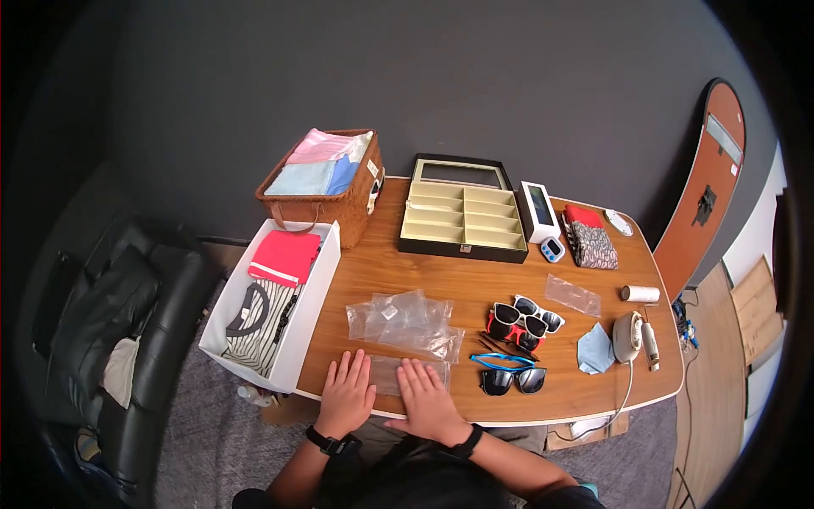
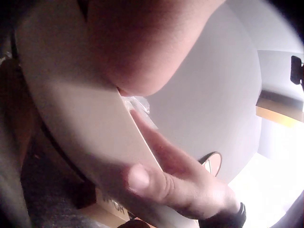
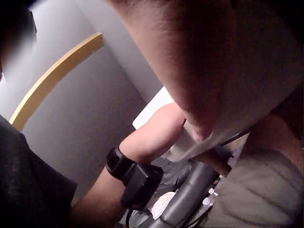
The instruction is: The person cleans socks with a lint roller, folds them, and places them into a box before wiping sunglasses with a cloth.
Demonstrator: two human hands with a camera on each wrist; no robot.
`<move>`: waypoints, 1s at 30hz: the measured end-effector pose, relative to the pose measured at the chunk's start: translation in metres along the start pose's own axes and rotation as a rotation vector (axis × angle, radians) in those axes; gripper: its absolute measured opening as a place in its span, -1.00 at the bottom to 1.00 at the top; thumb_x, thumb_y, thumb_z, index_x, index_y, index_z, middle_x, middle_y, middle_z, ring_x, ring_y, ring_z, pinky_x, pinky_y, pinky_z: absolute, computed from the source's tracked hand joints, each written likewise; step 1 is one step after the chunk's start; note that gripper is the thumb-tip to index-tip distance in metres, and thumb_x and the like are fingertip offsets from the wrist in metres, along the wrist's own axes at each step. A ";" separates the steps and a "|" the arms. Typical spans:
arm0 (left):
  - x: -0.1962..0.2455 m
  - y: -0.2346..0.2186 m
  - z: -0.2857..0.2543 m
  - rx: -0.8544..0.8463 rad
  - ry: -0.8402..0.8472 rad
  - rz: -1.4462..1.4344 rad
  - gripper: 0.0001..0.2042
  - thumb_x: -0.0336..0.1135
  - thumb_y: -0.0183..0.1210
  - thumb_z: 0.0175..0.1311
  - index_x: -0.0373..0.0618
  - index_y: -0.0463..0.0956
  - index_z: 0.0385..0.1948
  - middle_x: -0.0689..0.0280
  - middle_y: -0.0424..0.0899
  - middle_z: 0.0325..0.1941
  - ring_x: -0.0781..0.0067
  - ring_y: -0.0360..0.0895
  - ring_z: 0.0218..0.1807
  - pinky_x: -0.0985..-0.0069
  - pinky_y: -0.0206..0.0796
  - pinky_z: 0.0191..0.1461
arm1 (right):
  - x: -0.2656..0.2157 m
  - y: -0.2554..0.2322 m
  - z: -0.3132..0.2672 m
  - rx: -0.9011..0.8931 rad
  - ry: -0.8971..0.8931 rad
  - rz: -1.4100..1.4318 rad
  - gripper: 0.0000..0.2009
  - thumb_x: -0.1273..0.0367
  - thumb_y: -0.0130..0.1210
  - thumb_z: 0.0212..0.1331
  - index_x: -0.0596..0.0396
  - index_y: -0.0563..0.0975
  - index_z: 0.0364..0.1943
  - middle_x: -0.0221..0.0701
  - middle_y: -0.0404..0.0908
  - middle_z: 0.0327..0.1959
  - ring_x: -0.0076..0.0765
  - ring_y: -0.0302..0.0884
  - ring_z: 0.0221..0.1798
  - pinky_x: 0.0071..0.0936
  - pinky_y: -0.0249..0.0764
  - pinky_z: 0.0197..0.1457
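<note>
My left hand lies palm down at the table's front edge, fingers straight and spread. Beside it, my right hand rests the same way, its fingertips on a clear plastic bag. That bag lies flat between and under the hands, partly covered by them. Just beyond the fingertips, more clear plastic bags overlap in a loose pile. To the right sit several pairs of sunglasses, among them a white-framed pair and a black pair, with blue-framed glasses between. Both wrist views show mostly hands and the table's edge.
Left stands a white box of folded clothes, behind it a wicker basket. An open compartment case sits at the back. Rightward are a single plastic bag, blue cloth, a white corded device and a patterned pouch.
</note>
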State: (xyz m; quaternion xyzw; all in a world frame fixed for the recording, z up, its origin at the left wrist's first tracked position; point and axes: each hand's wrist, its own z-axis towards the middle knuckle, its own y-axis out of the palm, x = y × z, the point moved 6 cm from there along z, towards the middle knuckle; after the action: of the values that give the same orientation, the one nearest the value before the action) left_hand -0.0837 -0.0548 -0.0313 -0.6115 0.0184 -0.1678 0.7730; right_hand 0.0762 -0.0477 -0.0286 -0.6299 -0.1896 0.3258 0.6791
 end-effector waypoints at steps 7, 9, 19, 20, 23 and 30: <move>-0.001 0.000 0.000 0.019 -0.026 -0.003 -0.38 -0.20 0.08 0.35 -0.37 0.25 0.38 -0.09 0.22 0.53 -0.07 0.17 0.54 0.00 -0.02 0.57 | 0.027 -0.017 -0.039 0.024 0.085 -0.024 0.08 -0.27 0.19 0.05 0.43 0.20 0.42 0.12 0.13 0.52 0.18 0.05 0.59 0.01 -0.01 0.60; -0.002 -0.002 -0.001 0.046 -0.046 -0.069 -0.38 -0.22 0.07 0.35 -0.39 0.22 0.39 -0.11 0.20 0.53 -0.09 0.18 0.53 0.02 0.00 0.57 | 0.019 -0.022 -0.034 0.074 0.041 0.001 0.07 -0.26 0.20 0.05 0.41 0.20 0.42 0.13 0.14 0.51 0.21 0.07 0.58 0.03 0.01 0.59; -0.021 0.000 -0.009 0.157 -0.212 -0.439 -0.38 -0.31 -0.09 0.41 -0.34 0.03 0.49 -0.11 0.15 0.56 -0.19 0.21 0.49 0.12 0.11 0.51 | -0.003 -0.014 -0.019 0.133 -0.006 0.052 -0.13 -0.12 0.23 0.13 0.09 0.28 0.44 0.00 0.28 0.46 0.19 0.20 0.50 0.08 0.13 0.52; -0.022 0.000 -0.009 0.159 -0.237 -0.503 -0.37 -0.28 -0.11 0.43 -0.30 0.01 0.51 -0.08 0.15 0.57 -0.18 0.21 0.49 0.12 0.11 0.50 | -0.004 -0.014 -0.029 0.127 -0.045 -0.010 -0.23 -0.03 0.22 0.17 0.09 0.33 0.40 -0.02 0.33 0.42 0.16 0.25 0.47 0.05 0.20 0.48; -0.018 -0.003 -0.007 0.125 -0.265 -0.462 -0.36 -0.28 -0.10 0.42 -0.30 0.01 0.51 -0.08 0.15 0.57 -0.17 0.21 0.50 0.13 0.10 0.50 | 0.000 -0.030 -0.059 0.225 -0.080 -0.097 -0.53 0.24 0.19 0.24 0.10 0.53 0.22 -0.18 0.57 0.23 -0.04 0.48 0.31 -0.10 0.40 0.33; -0.011 0.001 -0.005 0.145 -0.248 -0.282 -0.34 -0.33 -0.02 0.34 -0.30 0.05 0.50 -0.10 0.23 0.52 -0.16 0.27 0.46 0.09 0.11 0.49 | 0.150 -0.104 -0.111 0.275 0.596 1.022 -0.67 0.20 0.04 0.49 0.14 0.68 0.00 -0.31 0.74 -0.20 -0.41 0.69 -0.15 -0.43 0.58 -0.06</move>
State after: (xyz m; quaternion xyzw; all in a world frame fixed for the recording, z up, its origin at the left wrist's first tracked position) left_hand -0.0950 -0.0562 -0.0359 -0.5667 -0.1748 -0.1989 0.7802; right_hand 0.2789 -0.0266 0.0349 -0.6117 0.3792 0.4416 0.5357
